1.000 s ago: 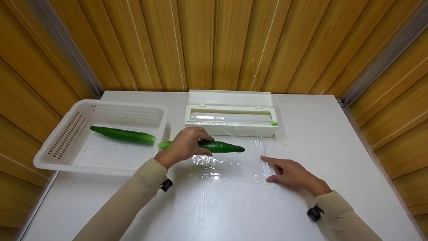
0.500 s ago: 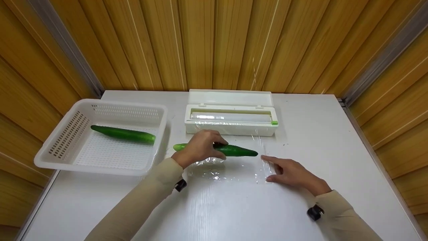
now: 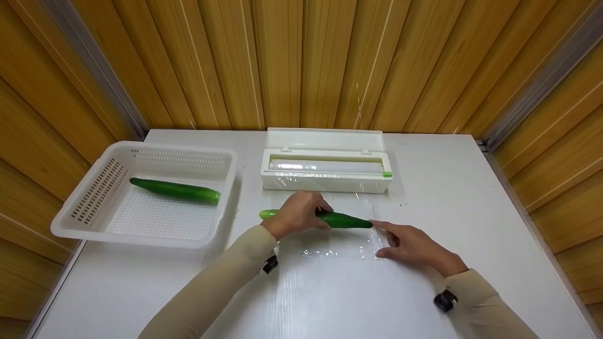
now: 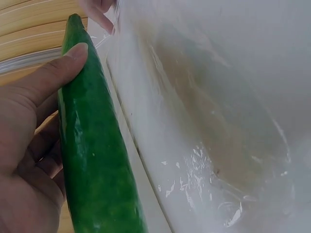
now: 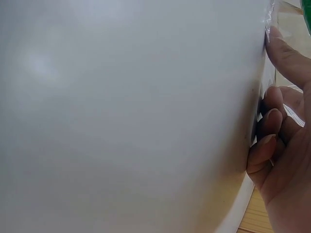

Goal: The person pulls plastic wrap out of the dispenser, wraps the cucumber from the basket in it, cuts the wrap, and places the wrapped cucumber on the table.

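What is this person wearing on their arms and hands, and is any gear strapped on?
Both arms are in long, plain beige sleeves that reach the wrists. The left hand and right hand are bare: no gloves or rings show. A small black device sits at each wrist, one under the left cuff and one under the right.

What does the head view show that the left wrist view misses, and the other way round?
Only the head view shows the basket with a second cucumber, the wrap dispenser and the right hand resting on the cling film. Only the left wrist view shows the thumb lying along the cucumber. Both show the left hand gripping that cucumber over the film.
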The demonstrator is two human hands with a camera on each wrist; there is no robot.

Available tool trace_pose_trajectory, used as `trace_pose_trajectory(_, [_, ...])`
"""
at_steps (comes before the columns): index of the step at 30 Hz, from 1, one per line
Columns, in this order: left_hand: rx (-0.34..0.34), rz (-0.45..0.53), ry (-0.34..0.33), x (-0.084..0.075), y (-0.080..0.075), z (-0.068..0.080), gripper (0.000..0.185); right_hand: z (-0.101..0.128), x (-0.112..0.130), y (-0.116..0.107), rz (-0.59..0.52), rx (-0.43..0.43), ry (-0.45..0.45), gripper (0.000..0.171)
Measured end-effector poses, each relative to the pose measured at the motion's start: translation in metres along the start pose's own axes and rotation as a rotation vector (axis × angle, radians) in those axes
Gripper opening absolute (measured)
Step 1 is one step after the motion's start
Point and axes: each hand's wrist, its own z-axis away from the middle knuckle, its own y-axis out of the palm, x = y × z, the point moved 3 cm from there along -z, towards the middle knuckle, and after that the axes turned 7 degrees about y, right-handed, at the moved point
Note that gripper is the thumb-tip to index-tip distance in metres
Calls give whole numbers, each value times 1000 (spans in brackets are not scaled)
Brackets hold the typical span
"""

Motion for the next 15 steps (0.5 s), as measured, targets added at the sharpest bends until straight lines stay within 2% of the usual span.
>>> trace_pose_trajectory(15, [37,1,-53,0,21,-8,35,-1,3,-2,-10,6,-17,78])
